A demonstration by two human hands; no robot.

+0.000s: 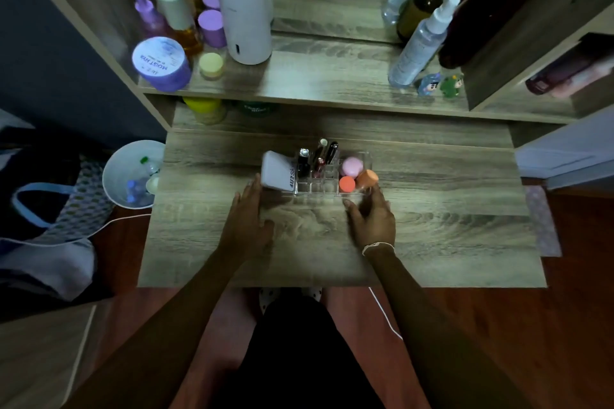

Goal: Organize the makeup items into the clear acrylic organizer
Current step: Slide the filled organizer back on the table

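Observation:
The clear acrylic organizer [319, 188] stands in the middle of the wooden table [432, 226]. A white tube [277, 171] leans in its left end. Several lipsticks [324, 154] stand upright in the middle slots. A pink sponge [351, 166], a red-orange sponge [347, 184] and an orange sponge [366, 179] fill the right side. My left hand [247, 219] lies flat on the table, fingertips near the tube and the organizer's left end, holding nothing. My right hand [372, 214] rests by the organizer's right front corner, fingers loosely curled just below the orange sponge.
A raised shelf [315, 80] behind holds a white cylinder [242, 10], a purple jar [161, 63], purple and yellow bottles on the left, spray bottles [418, 40] and two small figurines on the right. A white bin [133, 173] sits left of the table.

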